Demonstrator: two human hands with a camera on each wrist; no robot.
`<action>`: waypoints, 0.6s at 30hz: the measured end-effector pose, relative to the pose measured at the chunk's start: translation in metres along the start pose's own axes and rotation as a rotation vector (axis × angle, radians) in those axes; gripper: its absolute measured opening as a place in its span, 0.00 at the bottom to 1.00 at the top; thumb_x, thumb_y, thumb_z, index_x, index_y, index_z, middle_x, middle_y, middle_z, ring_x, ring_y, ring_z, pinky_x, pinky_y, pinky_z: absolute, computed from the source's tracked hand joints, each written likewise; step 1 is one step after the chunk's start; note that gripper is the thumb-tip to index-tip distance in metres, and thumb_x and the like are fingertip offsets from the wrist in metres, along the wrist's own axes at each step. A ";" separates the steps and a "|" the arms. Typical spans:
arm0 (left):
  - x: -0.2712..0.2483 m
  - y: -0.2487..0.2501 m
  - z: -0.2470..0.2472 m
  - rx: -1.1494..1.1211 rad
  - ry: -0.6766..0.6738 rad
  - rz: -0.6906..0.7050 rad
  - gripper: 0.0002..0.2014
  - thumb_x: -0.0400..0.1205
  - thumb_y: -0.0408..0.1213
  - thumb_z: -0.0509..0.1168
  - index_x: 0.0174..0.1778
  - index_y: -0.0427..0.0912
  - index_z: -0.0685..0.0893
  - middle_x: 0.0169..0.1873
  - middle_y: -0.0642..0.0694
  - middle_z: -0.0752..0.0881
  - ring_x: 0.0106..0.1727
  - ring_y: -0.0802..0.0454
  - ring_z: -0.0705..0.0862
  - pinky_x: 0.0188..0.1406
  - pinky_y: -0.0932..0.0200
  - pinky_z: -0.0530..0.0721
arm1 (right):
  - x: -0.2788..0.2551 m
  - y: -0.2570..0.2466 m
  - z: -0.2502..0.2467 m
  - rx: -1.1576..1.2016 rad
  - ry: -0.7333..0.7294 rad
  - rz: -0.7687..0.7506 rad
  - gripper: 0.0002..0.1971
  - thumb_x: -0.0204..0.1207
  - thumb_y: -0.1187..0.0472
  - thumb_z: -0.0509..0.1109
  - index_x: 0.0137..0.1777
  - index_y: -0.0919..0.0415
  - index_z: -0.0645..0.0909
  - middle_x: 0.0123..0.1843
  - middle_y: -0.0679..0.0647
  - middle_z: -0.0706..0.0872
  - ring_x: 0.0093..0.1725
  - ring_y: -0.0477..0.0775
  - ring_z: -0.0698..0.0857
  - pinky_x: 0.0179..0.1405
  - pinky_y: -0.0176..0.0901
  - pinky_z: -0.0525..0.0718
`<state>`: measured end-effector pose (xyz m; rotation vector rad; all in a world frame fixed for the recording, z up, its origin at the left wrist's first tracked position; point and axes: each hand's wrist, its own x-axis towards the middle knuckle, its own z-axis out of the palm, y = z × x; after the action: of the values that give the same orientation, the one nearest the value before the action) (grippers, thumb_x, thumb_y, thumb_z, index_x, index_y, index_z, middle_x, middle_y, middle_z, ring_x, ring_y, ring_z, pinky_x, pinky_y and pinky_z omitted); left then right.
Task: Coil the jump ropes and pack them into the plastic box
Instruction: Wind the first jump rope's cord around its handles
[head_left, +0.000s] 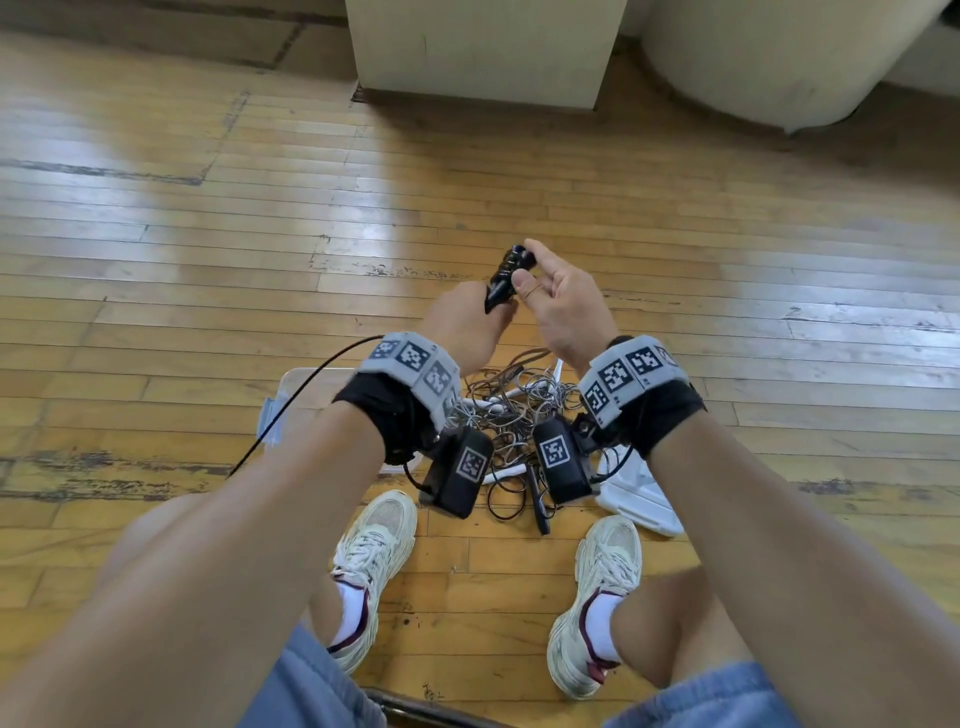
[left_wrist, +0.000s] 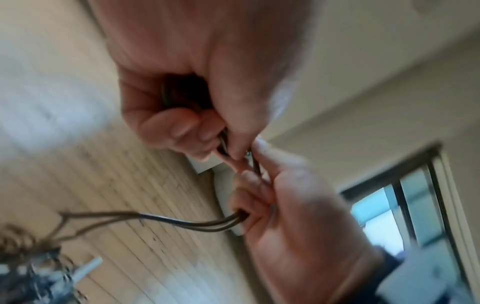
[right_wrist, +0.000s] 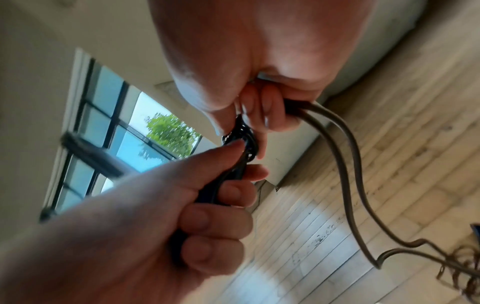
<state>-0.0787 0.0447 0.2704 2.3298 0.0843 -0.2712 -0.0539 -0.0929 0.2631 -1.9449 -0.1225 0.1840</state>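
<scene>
My left hand (head_left: 491, 306) grips a black jump-rope handle bundle (head_left: 506, 273) and holds it up above the floor. My right hand (head_left: 527, 265) pinches the bundle's top end, and in the right wrist view its curled fingers (right_wrist: 270, 111) hold two brown rope strands (right_wrist: 345, 164). Those strands (left_wrist: 182, 222) sag down to a tangled pile of ropes (head_left: 519, 410) on the floor. In the left wrist view my left hand (left_wrist: 202, 131) is curled round something dark. The clear plastic box (head_left: 291, 395) stands behind my left wrist, mostly hidden.
A white lid (head_left: 639, 499) lies right of the pile, and a black handle (head_left: 537, 499) rests at the pile's near edge. My shoes (head_left: 374, 561) flank the pile. A square pillar base (head_left: 483, 52) and a rounded one (head_left: 779, 62) stand on the wooden floor beyond.
</scene>
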 end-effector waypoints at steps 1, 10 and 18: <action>0.000 0.001 -0.002 -0.195 -0.067 -0.037 0.15 0.89 0.46 0.60 0.42 0.41 0.78 0.30 0.47 0.78 0.26 0.49 0.75 0.26 0.56 0.74 | 0.000 0.001 -0.001 0.025 -0.008 0.002 0.28 0.88 0.56 0.64 0.86 0.56 0.64 0.63 0.54 0.89 0.48 0.49 0.90 0.52 0.46 0.89; -0.016 0.012 -0.025 -1.026 -0.438 -0.227 0.19 0.88 0.53 0.60 0.42 0.40 0.76 0.23 0.53 0.69 0.15 0.63 0.63 0.10 0.70 0.63 | -0.001 -0.004 -0.018 0.554 -0.213 0.061 0.23 0.85 0.59 0.66 0.79 0.61 0.72 0.33 0.51 0.71 0.22 0.40 0.67 0.20 0.31 0.66; -0.022 0.014 -0.030 -1.249 -0.564 -0.177 0.23 0.90 0.55 0.50 0.48 0.37 0.76 0.21 0.54 0.69 0.11 0.65 0.66 0.07 0.73 0.62 | -0.007 -0.014 -0.027 0.716 -0.297 0.085 0.24 0.75 0.61 0.72 0.71 0.50 0.76 0.36 0.51 0.80 0.30 0.45 0.71 0.30 0.39 0.64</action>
<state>-0.0928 0.0568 0.3049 0.9610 0.1295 -0.7072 -0.0554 -0.1133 0.2868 -1.2009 -0.1450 0.5006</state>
